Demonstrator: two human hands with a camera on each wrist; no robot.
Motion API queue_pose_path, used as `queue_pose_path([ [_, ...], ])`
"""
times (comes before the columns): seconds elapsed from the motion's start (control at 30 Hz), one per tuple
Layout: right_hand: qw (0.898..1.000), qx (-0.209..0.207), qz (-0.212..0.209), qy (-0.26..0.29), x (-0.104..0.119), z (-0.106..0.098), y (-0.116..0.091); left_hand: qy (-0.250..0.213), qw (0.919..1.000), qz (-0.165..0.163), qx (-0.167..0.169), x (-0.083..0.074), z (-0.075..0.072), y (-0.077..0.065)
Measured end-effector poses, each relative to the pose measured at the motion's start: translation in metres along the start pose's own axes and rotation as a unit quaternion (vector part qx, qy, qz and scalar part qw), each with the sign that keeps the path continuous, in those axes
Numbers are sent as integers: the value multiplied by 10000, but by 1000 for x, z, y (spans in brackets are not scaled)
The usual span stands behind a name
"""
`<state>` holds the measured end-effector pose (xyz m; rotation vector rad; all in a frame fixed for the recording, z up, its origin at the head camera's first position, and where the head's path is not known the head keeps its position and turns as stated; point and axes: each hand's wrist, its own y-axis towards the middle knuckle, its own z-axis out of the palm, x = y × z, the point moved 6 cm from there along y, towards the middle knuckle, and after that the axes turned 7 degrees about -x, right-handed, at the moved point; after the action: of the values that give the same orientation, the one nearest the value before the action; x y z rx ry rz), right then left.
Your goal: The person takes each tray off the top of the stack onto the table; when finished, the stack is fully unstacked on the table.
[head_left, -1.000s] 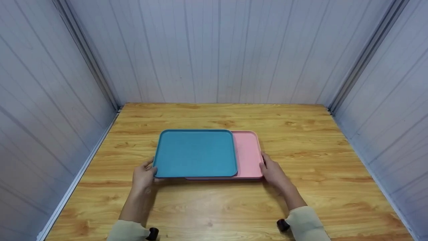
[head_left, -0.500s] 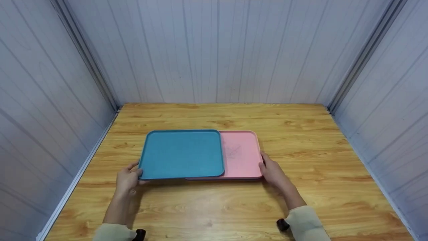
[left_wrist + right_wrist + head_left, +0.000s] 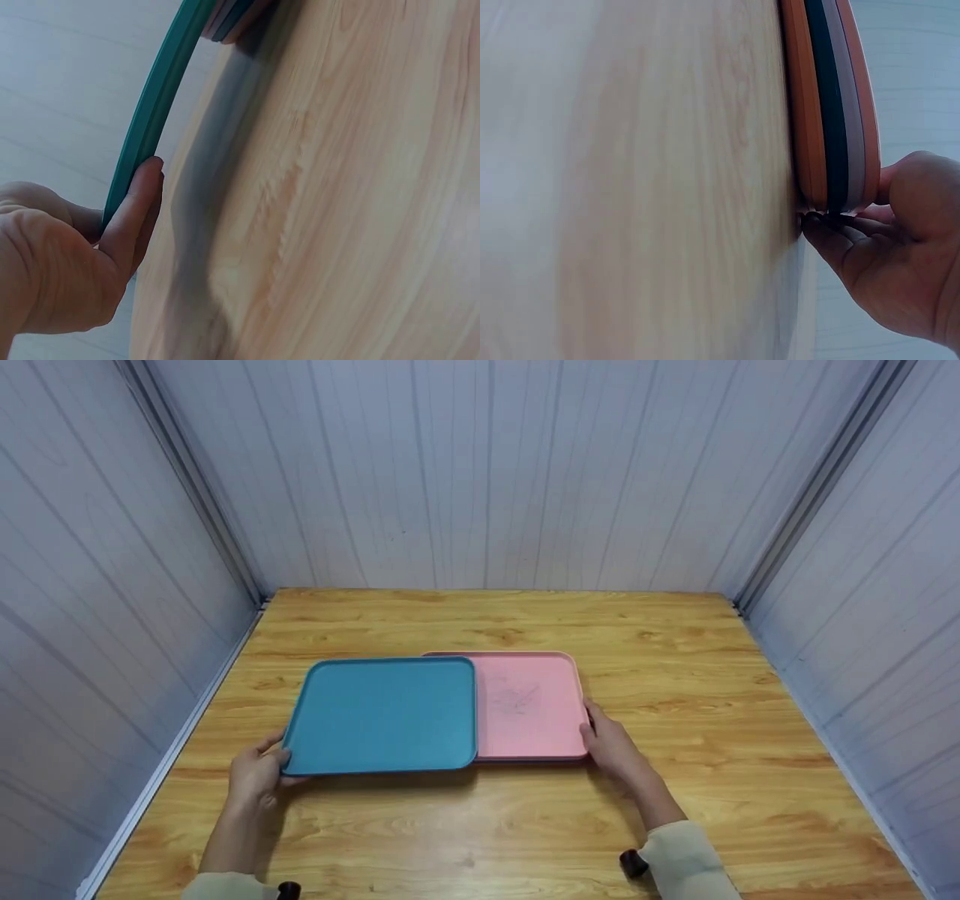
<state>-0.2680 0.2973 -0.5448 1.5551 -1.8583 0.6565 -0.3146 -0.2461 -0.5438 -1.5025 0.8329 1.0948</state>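
One plain teal-blue tray [image 3: 382,716], a round-cornered rectangle with a low rim, is what I see held off the bench [image 3: 480,832], overlapping the left part of a pink-topped stack of trays [image 3: 532,705]. Its long axis runs left to right, the left end slightly nearer the person. I have the left hand's [image 3: 255,771] fingers pinched on its left edge, and the right hand's [image 3: 616,746] gripping the stack's right edge.

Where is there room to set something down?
Crowded: the middle, where the blue tray in the left hand overlaps the pink tray. Bare table lies between the right hand and right wall, in front of the trays, behind them up to the back wall, and, more narrowly, between left hand and left wall.
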Motion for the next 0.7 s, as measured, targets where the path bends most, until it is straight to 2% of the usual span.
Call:
queue_pose_path([
  [0.23, 9995, -82, -236, -196, 2, -2, -1, 161, 9999, -20, 37, 2, -16, 3],
  [0.4, 9998, -48, -146, -159, 0, -1, -1, 230, 9997, -77, -56, 4, -27, 6],
  [0.7, 9996, -117, -240, -71, 2, -1, -1, 18, 9995, -268, -174, 7, -46, 10],
])
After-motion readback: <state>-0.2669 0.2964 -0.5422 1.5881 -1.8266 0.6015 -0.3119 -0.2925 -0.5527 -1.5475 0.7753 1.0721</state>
